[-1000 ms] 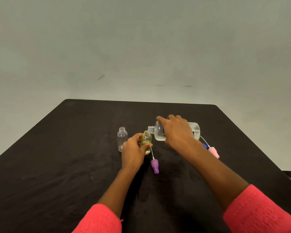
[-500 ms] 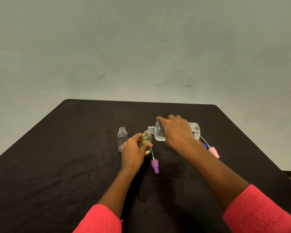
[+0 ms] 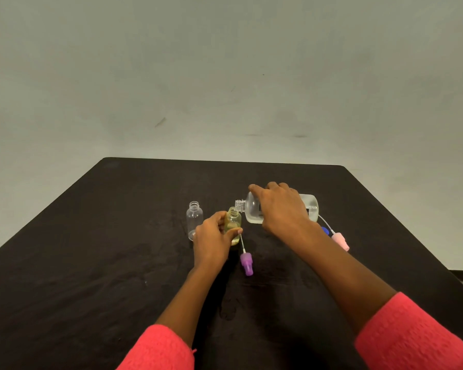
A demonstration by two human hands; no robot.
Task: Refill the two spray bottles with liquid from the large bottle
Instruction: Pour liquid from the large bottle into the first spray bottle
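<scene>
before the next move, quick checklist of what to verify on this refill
1. Left hand grips the yellowish spray bottle upright: ok
2. Right hand holds the large bottle tipped, open neck at that bottle's mouth: ok
3. Liquid flowing, fill level: cannot tell
4. Clear spray bottle filled: not ok, looks empty, open
5. Purple spray top and pink spray top off, lying on the table: ok

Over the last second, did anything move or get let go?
Nothing visibly moved. The right hand still holds the large bottle tipped, its neck at the mouth of the yellowish small bottle, which the left hand still grips. The empty small bottle, the purple spray top and the pink spray top lie where they were.
</scene>
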